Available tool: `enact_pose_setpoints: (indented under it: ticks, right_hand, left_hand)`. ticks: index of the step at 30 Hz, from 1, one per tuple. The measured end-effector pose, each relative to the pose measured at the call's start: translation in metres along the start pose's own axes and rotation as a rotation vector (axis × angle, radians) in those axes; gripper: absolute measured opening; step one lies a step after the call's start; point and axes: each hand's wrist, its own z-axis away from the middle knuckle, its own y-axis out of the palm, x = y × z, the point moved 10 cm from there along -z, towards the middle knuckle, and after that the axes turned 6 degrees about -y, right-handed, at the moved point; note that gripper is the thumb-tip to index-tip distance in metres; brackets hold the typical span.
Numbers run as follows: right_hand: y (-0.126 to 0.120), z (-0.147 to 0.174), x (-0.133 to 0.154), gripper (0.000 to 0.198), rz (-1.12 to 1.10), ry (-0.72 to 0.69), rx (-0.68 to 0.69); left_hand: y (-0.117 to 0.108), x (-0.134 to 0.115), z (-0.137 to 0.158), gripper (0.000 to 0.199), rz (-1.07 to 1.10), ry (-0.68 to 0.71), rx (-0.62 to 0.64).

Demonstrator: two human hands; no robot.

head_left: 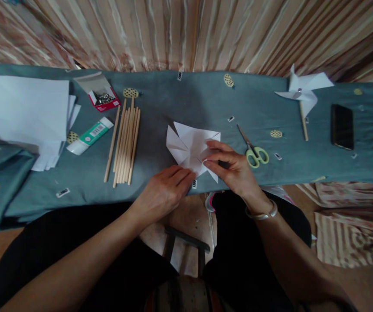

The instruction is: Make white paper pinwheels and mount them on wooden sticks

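Observation:
A square of white paper point(181, 145) with slits cut in from its corners lies on the cloth in front of me. The fingers of my left hand point(170, 186) are together and hold its near edge, with the thumb hidden. My right hand point(230, 167) pinches part of the paper's right side between thumb and index finger, close to the middle of the sheet; the other fingers rest over it. Just right of that hand lie scissors point(254, 154) with light green handles, blades pointing away. A bundle of wooden sticks point(126, 145) is left of the paper.
Beyond the sticks are a glue tube point(90, 135), an open red box point(104, 102) of small metal pieces and a stack of white paper point(27, 108). On the right lie a finished paper pinwheel point(303, 91) and a black phone point(341, 126). The cloth-covered table point(160, 95) is narrow.

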Motion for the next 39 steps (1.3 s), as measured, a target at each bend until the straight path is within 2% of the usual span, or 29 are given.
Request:
enact_pose_setpoints:
  ticks: [4, 16, 39]
  right_hand:
    - [0.008, -0.007, 0.000, 0.004, 0.077, -0.003, -0.044]
    - [0.020, -0.016, 0.009, 0.010, 0.296, -0.087, -0.016]
    - [0.024, -0.018, 0.015, 0.010, 0.326, -0.084, 0.002]
  left_hand:
    - [0.000, -0.002, 0.000, 0.029, 0.055, 0.005, -0.011]
    - [0.006, 0.002, 0.000, 0.026, -0.005, -0.026, 0.041]
    - [0.008, 0.000, -0.002, 0.023, -0.016, -0.039, 0.065]
